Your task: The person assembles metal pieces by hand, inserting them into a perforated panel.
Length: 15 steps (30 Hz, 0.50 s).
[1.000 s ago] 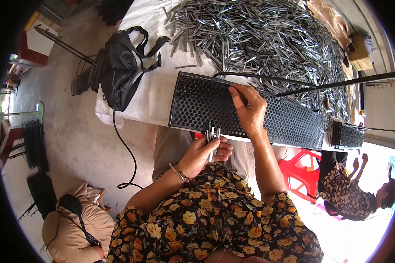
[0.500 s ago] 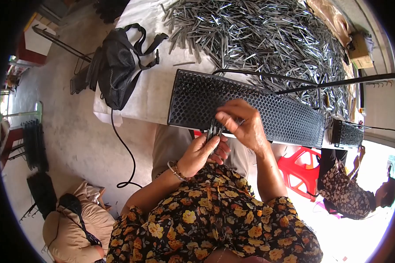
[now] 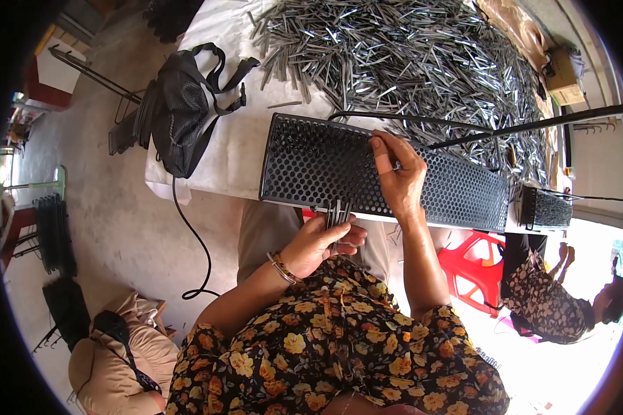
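Note:
My left hand [image 3: 314, 245] is closed around a small bundle of thin dark strips [image 3: 337, 213], whose ends stick up beside the near edge of a long black panel full of round holes [image 3: 457, 187]. Over the middle of that panel is my right hand [image 3: 403, 181], thumb and fingers pinched together at its far edge. Whatever lies between those fingertips is too small to make out. The panel's left end looks darker, with bits in or behind its holes. Behind it, a big heap of similar loose strips [image 3: 422, 62] spreads across the table.
A black bag [image 3: 181, 114] with straps lies on the white-covered table [image 3: 232, 155], its cord hanging to the floor. A black metal bar [image 3: 554, 122] crosses above the heap. On the right are a red stool [image 3: 472, 266] and another person [image 3: 557, 304] beside a smaller dark panel [image 3: 548, 209].
My right hand has moved away from the bundle, up and to the right, onto the perforated panel. My left hand keeps the strips in nearly the same place.

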Each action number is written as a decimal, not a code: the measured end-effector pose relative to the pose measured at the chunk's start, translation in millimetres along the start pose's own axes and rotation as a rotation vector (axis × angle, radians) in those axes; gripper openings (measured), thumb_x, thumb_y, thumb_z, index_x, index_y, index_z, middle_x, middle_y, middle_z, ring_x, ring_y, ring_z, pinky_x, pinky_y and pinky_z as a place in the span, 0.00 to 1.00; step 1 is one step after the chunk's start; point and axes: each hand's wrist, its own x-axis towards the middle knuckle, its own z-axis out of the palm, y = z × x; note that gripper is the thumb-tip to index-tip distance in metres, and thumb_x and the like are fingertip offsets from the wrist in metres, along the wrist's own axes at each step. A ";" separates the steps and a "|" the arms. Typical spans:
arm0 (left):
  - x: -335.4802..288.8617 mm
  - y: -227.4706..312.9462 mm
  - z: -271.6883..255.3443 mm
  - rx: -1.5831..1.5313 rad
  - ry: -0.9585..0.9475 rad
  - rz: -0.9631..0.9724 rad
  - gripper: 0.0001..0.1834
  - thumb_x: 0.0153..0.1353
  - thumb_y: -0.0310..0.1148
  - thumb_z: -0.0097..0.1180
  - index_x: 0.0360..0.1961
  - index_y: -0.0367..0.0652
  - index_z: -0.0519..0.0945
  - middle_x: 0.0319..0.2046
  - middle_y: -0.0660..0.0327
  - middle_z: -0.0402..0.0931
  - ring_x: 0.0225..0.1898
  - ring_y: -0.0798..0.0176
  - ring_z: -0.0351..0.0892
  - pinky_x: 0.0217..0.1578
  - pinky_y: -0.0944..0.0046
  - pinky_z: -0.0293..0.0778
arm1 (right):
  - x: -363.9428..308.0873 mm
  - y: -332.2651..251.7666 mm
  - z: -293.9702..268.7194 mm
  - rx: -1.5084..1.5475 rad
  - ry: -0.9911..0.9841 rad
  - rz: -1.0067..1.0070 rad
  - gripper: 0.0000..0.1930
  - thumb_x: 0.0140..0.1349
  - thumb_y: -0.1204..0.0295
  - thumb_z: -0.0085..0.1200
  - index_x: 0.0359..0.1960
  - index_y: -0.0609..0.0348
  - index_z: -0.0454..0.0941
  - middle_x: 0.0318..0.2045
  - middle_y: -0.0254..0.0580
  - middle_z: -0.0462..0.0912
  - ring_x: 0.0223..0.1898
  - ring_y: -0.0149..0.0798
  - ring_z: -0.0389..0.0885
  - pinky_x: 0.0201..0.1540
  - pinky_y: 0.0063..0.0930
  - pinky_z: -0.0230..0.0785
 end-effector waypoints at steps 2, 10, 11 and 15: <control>0.0 -0.6 -1.6 0.004 -0.038 0.022 0.15 0.70 0.37 0.45 0.53 0.41 0.72 0.44 0.56 0.79 0.46 0.62 0.79 0.43 0.65 0.77 | -1.9 1.0 0.5 -0.007 0.026 0.051 0.08 0.61 0.75 0.57 0.40 0.63 0.81 0.29 0.39 0.83 0.28 0.25 0.77 0.31 0.18 0.69; -4.2 -2.1 0.0 -0.108 -0.057 -0.028 0.14 0.70 0.36 0.44 0.51 0.41 0.73 0.44 0.54 0.79 0.46 0.61 0.80 0.46 0.64 0.78 | -7.2 15.5 12.5 -0.117 0.004 -0.167 0.09 0.55 0.75 0.61 0.39 0.59 0.82 0.33 0.40 0.80 0.26 0.39 0.80 0.28 0.28 0.73; -2.2 -3.1 -1.0 -0.108 -0.064 -0.008 0.14 0.70 0.36 0.44 0.51 0.40 0.73 0.44 0.53 0.79 0.46 0.61 0.80 0.46 0.64 0.78 | -8.5 14.4 11.4 -0.230 -0.015 -0.198 0.09 0.56 0.75 0.61 0.40 0.59 0.82 0.35 0.39 0.79 0.25 0.35 0.79 0.27 0.26 0.71; 0.3 -2.5 -1.8 -0.083 -0.045 0.028 0.16 0.70 0.37 0.44 0.50 0.35 0.72 0.44 0.53 0.79 0.45 0.60 0.80 0.47 0.64 0.78 | -9.9 7.6 7.3 -0.284 -0.014 -0.214 0.11 0.56 0.73 0.62 0.40 0.60 0.83 0.38 0.38 0.76 0.21 0.28 0.73 0.23 0.23 0.67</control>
